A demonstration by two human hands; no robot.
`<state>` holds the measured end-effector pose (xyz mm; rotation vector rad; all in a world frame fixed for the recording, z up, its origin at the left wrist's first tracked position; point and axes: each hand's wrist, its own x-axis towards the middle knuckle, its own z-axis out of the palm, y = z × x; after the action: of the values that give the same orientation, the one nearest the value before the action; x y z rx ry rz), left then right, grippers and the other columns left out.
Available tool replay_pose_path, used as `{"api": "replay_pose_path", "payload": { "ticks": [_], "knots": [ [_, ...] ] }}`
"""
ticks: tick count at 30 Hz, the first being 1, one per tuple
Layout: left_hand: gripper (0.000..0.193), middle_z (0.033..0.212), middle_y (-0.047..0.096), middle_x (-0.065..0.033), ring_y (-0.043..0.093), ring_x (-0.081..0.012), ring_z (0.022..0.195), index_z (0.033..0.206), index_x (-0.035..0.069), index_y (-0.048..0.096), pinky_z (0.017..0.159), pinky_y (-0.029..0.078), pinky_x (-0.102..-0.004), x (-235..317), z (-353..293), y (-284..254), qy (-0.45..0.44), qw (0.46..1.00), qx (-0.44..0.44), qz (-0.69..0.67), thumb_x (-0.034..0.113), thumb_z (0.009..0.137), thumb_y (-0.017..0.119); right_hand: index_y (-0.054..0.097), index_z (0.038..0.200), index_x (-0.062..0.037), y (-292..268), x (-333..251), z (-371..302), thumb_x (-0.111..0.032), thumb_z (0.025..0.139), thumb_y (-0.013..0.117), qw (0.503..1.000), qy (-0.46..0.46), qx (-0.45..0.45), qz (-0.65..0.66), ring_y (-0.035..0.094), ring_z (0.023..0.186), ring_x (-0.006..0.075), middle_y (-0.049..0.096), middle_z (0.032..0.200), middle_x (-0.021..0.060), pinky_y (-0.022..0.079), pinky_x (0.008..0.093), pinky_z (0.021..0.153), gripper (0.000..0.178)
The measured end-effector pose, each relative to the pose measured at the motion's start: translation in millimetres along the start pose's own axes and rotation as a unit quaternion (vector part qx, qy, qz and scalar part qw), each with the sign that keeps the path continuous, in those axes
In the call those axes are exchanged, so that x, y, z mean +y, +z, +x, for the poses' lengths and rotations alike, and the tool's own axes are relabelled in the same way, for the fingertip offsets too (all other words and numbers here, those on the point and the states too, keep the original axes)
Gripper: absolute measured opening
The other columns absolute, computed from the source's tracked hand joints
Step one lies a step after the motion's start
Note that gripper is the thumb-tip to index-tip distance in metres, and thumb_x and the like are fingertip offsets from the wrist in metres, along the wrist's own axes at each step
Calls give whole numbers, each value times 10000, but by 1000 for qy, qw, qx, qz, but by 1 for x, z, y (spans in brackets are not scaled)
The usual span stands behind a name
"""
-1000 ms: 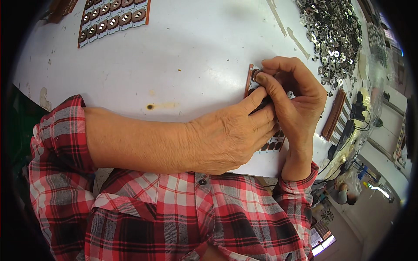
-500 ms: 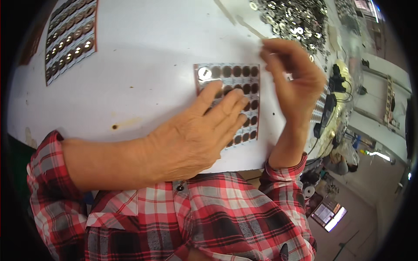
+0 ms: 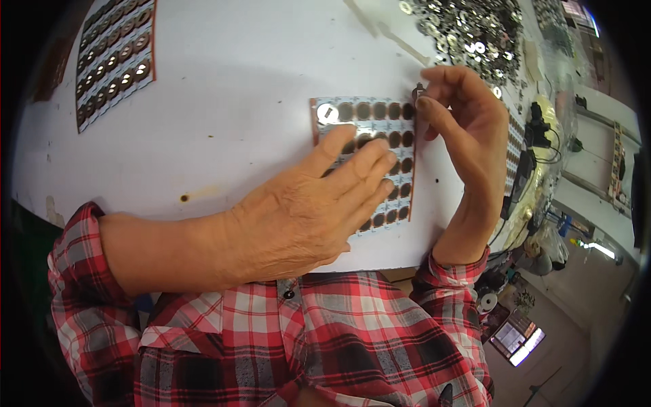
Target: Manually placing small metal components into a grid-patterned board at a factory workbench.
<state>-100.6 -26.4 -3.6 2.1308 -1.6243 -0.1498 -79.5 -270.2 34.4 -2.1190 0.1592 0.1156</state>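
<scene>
A panel [image 3: 387,125] with rows of dark round spots lies on the white table in front of me. My left hand [image 3: 305,197] rests flat across its lower left part, fingers stretched and slightly apart, hiding several spots. One bright silver metal disc [image 3: 327,113] sits on the panel's far left corner spot. Just beyond the panel's right edge, my right hand [image 3: 466,119] pinches a small dark metal piece [image 3: 419,91] between thumb and fingertips. The piece is held above the table, and its full shape is partly hidden.
A heap of small shiny metal pieces [image 3: 475,41] spreads at the far right. Another panel [image 3: 115,61], bearing rows of metal discs, lies at the far left. More panels [image 3: 514,149], black cables [image 3: 522,169] and clear plastic line the table's right side.
My right hand has turned and steadied near the panel's far right corner; the small metal piece now shows at its fingertips. The left hand stays on the panel. The whole view has shifted slightly.
</scene>
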Motion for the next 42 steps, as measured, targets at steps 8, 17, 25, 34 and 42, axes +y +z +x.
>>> {"api": "replay_pose_path", "payload": {
  "ticks": [8,17,25,34,42],
  "knots": [
    [706,1468,546,-218,429,-350,1435,1354,-20,627,1172,314,-591,2,-2,5,17,997,35,61,433,823,732,699,1066,37,21,-14,-10,59,973,631,986,-40,-63,151,699,1016,124,695,1153,91,564,221,700,117],
    [437,1225,688,-228,611,-352,1225,1177,-74,720,1102,445,-510,4,-4,7,58,992,69,90,214,856,653,739,1097,26,47,-15,-10,62,944,675,991,-62,-82,87,659,898,89,724,1025,67,525,231,762,169],
    [464,1168,693,-215,613,-357,1204,1200,-93,706,1101,452,-505,5,-4,6,67,993,36,87,199,842,664,738,1103,5,51,-17,-12,54,918,711,989,-115,-75,-45,653,876,87,737,977,32,517,245,829,194],
    [464,1217,681,-201,596,-342,1224,1209,-84,701,1112,433,-518,6,-4,6,61,994,39,84,200,846,646,735,1024,-9,54,-14,0,80,852,723,947,-262,50,-181,669,763,163,696,941,80,534,260,685,194],
    [439,1180,674,-151,595,-327,1208,1178,-39,718,1123,425,-531,5,-7,4,68,994,15,84,220,835,632,781,1075,-34,62,-19,-11,40,807,806,949,-251,-30,-190,664,929,188,686,1018,99,536,292,807,279]
  ]
}}
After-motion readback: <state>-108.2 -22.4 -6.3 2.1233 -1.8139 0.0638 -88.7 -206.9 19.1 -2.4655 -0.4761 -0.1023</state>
